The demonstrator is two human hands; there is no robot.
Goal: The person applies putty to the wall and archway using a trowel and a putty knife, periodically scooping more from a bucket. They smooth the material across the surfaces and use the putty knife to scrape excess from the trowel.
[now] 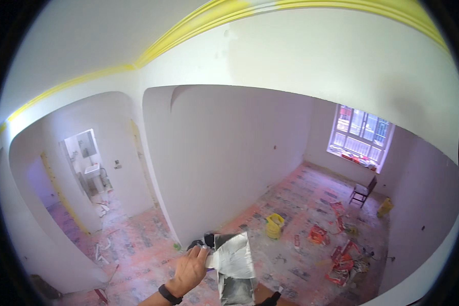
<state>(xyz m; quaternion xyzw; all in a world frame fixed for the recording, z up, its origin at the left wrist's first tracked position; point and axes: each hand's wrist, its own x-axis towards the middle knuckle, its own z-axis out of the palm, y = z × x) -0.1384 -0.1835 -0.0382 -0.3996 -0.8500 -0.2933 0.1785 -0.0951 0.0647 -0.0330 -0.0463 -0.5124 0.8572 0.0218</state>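
My left hand (189, 269), with a black band at the wrist, is closed around a putty knife; its short whitish blade (212, 261) meets the left edge of a broad metal plastering trowel (234, 285). White filler (234, 256) is spread over the upper part of the trowel's face, and bare metal shows below. My right forearm (266, 295), also banded in black, rises behind the trowel from the lower edge. The trowel is held up by my right hand, whose fingers are hidden behind it. Both tools are in mid-air, high above the floor.
Below lies a floor with pinkish, marked covering (285, 204). A yellow bucket (274, 226), red packaging (341, 268) and a dark chair (363, 192) stand or lie right. Dark bags (201, 240) sit by the wall corner. A white beam (311, 51) crosses overhead; an arched opening is left.
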